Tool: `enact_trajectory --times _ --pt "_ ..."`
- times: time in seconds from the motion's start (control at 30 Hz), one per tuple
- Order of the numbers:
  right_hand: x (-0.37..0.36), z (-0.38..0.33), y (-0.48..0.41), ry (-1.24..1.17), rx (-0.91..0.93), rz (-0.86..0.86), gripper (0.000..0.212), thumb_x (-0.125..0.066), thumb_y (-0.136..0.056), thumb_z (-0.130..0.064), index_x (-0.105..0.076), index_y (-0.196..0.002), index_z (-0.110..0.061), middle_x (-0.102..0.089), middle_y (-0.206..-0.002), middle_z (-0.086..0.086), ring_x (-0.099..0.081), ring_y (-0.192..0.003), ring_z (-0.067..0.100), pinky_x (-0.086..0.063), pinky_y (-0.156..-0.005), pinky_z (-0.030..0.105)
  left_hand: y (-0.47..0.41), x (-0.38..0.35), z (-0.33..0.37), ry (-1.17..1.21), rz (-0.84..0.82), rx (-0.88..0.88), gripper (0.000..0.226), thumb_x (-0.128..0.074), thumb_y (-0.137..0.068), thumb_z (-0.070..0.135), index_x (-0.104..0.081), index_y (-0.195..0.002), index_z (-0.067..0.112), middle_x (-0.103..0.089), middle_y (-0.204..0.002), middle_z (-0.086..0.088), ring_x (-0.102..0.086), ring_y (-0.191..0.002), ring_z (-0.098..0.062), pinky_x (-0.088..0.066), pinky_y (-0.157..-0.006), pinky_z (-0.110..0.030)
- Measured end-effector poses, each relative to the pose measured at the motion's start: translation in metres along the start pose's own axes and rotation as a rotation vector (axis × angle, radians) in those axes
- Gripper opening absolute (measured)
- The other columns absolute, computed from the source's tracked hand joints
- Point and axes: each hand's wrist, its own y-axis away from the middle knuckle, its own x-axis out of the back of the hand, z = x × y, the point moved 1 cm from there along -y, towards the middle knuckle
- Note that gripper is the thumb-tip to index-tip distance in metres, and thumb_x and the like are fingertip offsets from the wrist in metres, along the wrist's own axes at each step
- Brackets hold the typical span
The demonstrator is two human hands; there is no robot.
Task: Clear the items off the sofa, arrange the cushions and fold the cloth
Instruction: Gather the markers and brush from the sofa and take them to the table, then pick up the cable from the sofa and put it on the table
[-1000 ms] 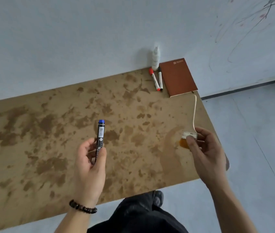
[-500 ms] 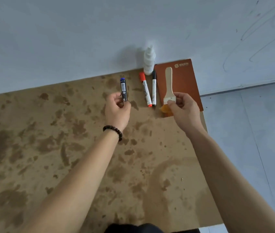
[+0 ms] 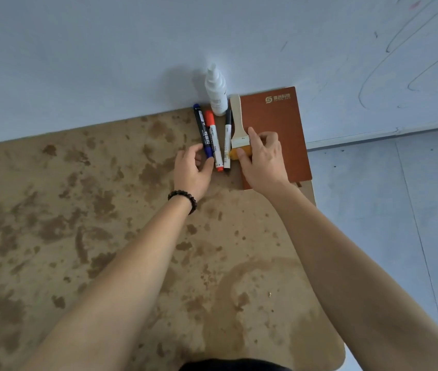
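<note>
At the far edge of the stained brown table (image 3: 84,236), a blue marker (image 3: 200,127) lies flat beside a red marker (image 3: 213,137) and a black marker (image 3: 227,135). My left hand (image 3: 192,174) pinches the blue marker's near end between thumb and fingers. A small wooden-handled brush (image 3: 237,124) rests along the left edge of a brown notebook (image 3: 279,124). My right hand (image 3: 262,159) holds the brush by its metal band and yellow bristles. No sofa, cushion or cloth is in sight.
A white spray bottle (image 3: 216,89) stands against the pale wall (image 3: 105,62), just behind the markers. The table's right edge drops to a grey floor (image 3: 386,210). A dark bead bracelet (image 3: 184,198) circles my left wrist.
Both hands reached forward to the table's far edge. The blue marker now lies down beside the red one, and the brush rests flat by the notebook.
</note>
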Motion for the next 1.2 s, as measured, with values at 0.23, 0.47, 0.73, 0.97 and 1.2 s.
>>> enact_trajectory --times 0.23,0.47,0.73,0.97,1.2 --pt "0.025 -0.017 0.013 -0.024 -0.045 -0.235 0.064 -0.038 -0.103 -0.042 -0.012 -0.157 -0.019 -0.023 -0.155 0.011 -0.025 -0.142 0.030 -0.031 -0.111 0.042 0.019 0.020 0.010 0.021 -0.111 -0.003 0.045 -0.052 -0.097 0.033 -0.047 -0.139 0.019 -0.054 -0.126 -0.004 -0.057 -0.107 -0.015 -0.047 -0.096 -0.030" --pt "0.098 -0.063 0.130 -0.159 0.180 0.024 0.044 -0.039 -0.104 -0.043 -0.044 -0.143 -0.024 -0.049 -0.137 -0.003 -0.049 -0.123 0.016 -0.043 -0.093 0.031 0.148 0.126 0.052 0.109 0.100 -0.119 0.040 -0.048 -0.100 0.035 -0.047 -0.137 0.021 -0.057 -0.126 0.006 -0.053 -0.113 -0.004 -0.043 -0.093 -0.013" --pt "0.105 -0.058 0.323 -0.392 0.429 -0.133 0.032 -0.051 -0.096 -0.043 -0.059 -0.122 -0.027 -0.056 -0.111 -0.029 -0.061 -0.097 0.000 -0.052 -0.073 0.022 0.418 0.193 0.023 0.281 0.558 0.139 0.034 -0.055 -0.090 0.028 -0.054 -0.124 0.029 -0.064 -0.116 0.015 -0.057 -0.109 0.003 -0.045 -0.086 -0.008" --pt "0.079 -0.068 0.428 -0.310 0.620 -0.328 0.035 -0.049 -0.087 -0.060 -0.059 -0.115 -0.041 -0.058 -0.114 -0.023 -0.064 -0.098 0.006 -0.052 -0.061 0.020 0.605 0.192 -0.041 0.204 0.822 0.415 0.037 -0.057 -0.085 0.032 -0.046 -0.115 0.051 -0.057 -0.114 0.031 -0.056 -0.100 0.006 -0.045 -0.076 -0.005" --pt "0.004 -0.121 0.547 -0.213 0.804 -0.431 0.028 -0.055 -0.084 -0.060 -0.055 -0.109 -0.048 -0.060 -0.104 -0.023 -0.065 -0.090 0.004 -0.055 -0.074 0.023 0.762 0.175 -0.132 0.374 1.093 0.556 0.040 -0.058 -0.083 0.035 -0.047 -0.118 0.050 -0.059 -0.113 0.028 -0.058 -0.098 0.001 -0.047 -0.074 -0.010"
